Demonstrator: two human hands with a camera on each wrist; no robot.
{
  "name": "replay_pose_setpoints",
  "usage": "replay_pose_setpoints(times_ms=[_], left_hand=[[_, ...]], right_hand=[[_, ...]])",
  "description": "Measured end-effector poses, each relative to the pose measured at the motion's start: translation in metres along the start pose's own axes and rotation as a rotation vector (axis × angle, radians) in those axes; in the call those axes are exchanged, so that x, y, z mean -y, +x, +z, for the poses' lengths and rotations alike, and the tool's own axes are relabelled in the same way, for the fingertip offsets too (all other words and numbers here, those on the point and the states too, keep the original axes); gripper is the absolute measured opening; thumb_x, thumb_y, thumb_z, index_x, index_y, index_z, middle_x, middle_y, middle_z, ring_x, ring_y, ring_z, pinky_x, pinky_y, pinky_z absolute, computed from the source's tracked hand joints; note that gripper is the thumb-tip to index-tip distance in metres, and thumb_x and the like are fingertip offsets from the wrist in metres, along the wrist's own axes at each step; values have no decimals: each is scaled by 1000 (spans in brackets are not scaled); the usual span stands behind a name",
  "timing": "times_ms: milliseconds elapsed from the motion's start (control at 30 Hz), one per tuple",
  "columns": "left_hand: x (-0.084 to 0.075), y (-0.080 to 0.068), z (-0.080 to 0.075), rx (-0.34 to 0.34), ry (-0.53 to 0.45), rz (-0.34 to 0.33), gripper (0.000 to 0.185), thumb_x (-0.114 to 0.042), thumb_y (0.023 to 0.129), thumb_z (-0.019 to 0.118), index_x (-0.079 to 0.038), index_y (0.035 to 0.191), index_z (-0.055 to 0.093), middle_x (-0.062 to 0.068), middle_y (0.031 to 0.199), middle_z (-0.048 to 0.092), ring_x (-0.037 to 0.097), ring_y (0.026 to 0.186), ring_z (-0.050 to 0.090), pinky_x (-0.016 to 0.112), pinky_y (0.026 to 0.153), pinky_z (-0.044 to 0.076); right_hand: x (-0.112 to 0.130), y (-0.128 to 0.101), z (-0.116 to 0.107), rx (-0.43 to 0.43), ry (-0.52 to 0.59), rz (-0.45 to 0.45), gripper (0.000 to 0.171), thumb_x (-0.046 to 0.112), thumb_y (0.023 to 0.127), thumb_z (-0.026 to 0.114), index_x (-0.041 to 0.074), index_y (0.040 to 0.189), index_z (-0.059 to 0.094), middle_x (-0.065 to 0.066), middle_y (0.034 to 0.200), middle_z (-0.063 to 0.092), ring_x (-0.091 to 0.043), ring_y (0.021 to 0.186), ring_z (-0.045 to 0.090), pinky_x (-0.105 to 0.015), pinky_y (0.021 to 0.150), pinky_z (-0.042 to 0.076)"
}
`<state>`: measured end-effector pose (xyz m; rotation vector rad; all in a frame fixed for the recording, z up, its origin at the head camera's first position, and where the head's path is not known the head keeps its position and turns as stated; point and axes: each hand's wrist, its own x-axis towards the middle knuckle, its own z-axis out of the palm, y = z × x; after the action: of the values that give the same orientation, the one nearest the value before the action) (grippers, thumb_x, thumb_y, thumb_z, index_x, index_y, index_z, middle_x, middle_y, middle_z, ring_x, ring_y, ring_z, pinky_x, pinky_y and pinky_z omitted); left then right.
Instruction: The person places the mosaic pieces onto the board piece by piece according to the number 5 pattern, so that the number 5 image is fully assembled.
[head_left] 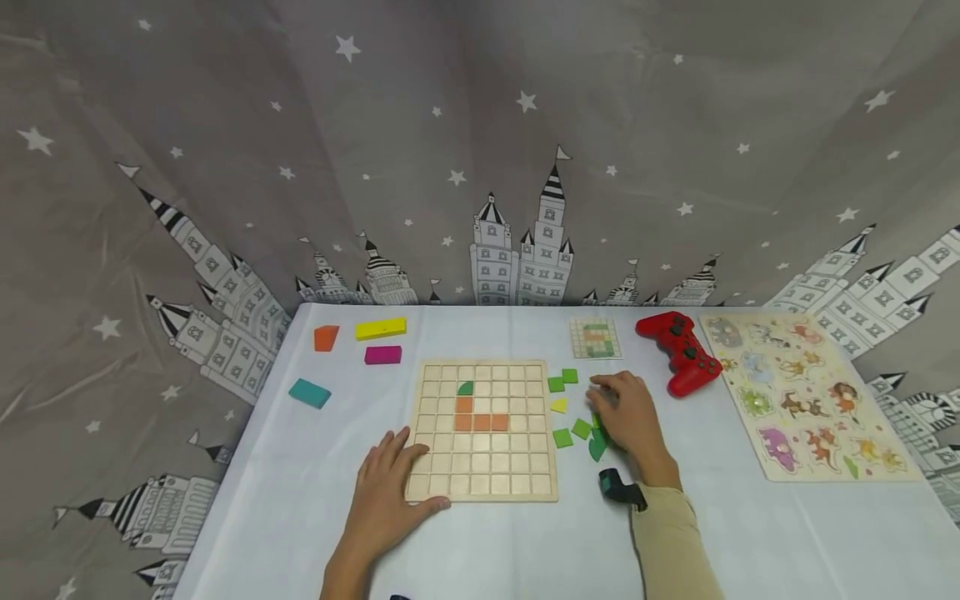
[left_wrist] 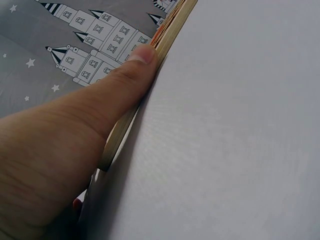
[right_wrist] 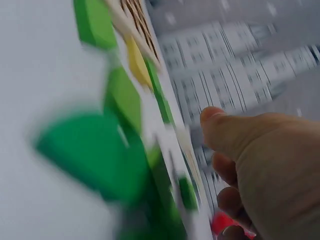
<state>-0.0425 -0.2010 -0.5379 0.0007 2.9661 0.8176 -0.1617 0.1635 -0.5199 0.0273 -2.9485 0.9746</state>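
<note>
On the white-covered table lay a wooden grid board, and the left hand rested flat on its near-left corner, fingers straight and spread, the thumb lying along the board's edge and gripping nothing. In the board's upper cells sat a dark green quarter-round piece above an L of orange squares. The right hand lay palm down over the loose green tiles just right of the board, fingers loosely bent toward them; whether it had hold of one could not be told, since the right wrist view was blurred. A yellow tile lay near those, with two more green squares a little farther. Far of the hand was a small pattern card, and beside it to the right a red game controller, then an animal puzzle board at the right edge. At the far left lay orange, yellow, magenta and teal blocks, well apart from both hands.
</note>
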Motion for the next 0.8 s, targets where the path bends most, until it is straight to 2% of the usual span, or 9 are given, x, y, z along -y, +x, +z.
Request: replay_pose_setpoints(times_ms=[133,333,500,633,800], left_hand=[[0,-1,0,-4,-10,-5,87,-71,67,81,-22,135,59,15,164,35,39,155,22,61,125,15],[0,-2,3,-4,-16,3,88,-73,67,80,-22,135,59,14,165,35,39,155,22,61,125,15],[1,-4,3,11,-8,-7,87,-73,67,80,-23,135,58,14,165,34,39,155,21,61,126,15],[0,-2,2,-6,-4,2,86,-71,68,81,-23,135,58,14,164,35,38,155,21,62,125,16],[1,-1,1,-8,-3,2,86,-71,68,81,-23,135,58,14,164,35,38,155,21,62,125,16]], right_hand=[[-19,1,-13,4,7,53,41,27,98,69,7,133,65,-18,120,62,-33,110,53,-49,96,49],[-27,-1,-15,41,-8,129,52,29,96,71,4,140,58,-20,124,58,-33,111,53,-53,104,49],[-30,-2,-10,34,7,170,49,25,96,70,2,138,58,-20,119,59,-31,105,53,-48,97,50],[-32,-1,-8,-6,17,157,42,22,97,68,3,134,61,-18,113,60,-29,101,52,-43,88,48],[-31,2,-8,-20,10,142,39,18,98,66,2,133,62,-17,110,60,-29,98,52,-42,85,48]])
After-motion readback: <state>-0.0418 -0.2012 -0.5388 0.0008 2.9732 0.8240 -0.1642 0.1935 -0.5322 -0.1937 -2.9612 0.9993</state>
